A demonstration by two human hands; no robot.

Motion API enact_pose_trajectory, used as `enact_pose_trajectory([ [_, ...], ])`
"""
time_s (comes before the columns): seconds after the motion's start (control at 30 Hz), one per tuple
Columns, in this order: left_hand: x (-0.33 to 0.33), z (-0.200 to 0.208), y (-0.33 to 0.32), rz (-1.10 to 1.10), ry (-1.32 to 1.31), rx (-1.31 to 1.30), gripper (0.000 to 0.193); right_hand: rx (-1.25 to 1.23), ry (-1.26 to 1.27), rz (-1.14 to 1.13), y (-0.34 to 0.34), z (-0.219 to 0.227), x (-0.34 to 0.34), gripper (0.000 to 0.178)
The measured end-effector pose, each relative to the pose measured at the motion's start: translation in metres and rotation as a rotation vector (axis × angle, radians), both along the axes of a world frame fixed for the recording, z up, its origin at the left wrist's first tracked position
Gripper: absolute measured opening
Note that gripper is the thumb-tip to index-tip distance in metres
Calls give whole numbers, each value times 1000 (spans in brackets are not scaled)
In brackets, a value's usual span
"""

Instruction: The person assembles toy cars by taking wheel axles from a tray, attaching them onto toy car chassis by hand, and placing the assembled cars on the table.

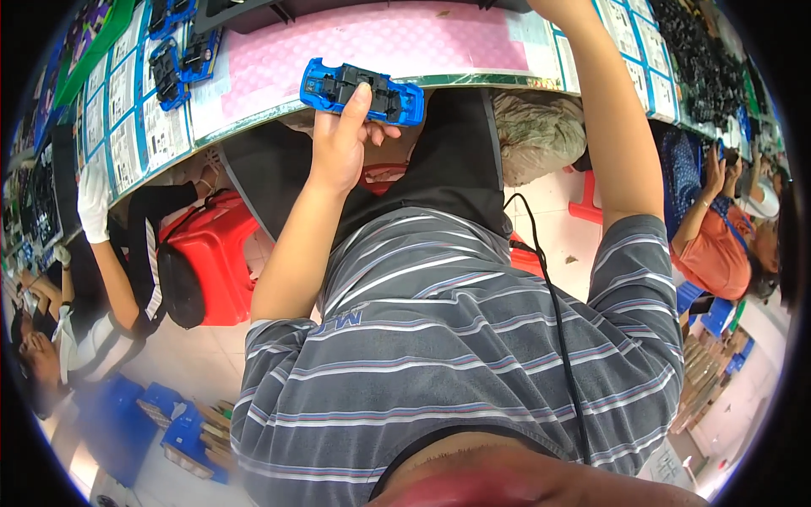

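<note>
My left hand (340,144) grips a blue toy car body (409,105) just in front of the table edge. Its thumb presses on the black inner part, and the fingers curl beneath. The car's hollow underside faces up. At the top edge of the picture my right hand (561,8) reaches to the black tray (355,12). Its fingers are cut off there, so what they touch is hidden. More blue and black toy car bodies (169,74) lie on the table at the far left.
Pink bubble sheet (372,42) covers the middle of the table, with printed sheets (139,144) at its left. Black parts (705,68) are heaped at the right. A person's gloved hand (93,201) is at the left table edge, near a red stool (215,262). A stuffed bag (539,135) sits below the table.
</note>
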State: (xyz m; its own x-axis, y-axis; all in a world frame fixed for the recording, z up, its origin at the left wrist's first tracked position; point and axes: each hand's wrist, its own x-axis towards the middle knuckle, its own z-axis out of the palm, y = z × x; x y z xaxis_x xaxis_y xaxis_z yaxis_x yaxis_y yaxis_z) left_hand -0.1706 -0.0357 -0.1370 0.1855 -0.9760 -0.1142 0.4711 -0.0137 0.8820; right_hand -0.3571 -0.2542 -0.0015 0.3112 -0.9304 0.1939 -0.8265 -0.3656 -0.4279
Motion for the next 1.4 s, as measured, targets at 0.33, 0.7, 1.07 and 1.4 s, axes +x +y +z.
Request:
enact_pose_trajectory([
  [0.33,-10,-8,-10,-81,44,-40,37,143,-74,50,22,23,-34,15],
  [0.7,-16,-3,-6,-52,212,-183,30,-86,-395,563,125,-81,14,56],
  [1.07,-2,-2,8,-12,188,-160,31,207,38,125,5,35,20,34],
  [1.4,7,-2,25,49,188,-135,32,-146,144,103,-53,-18,11,28],
])
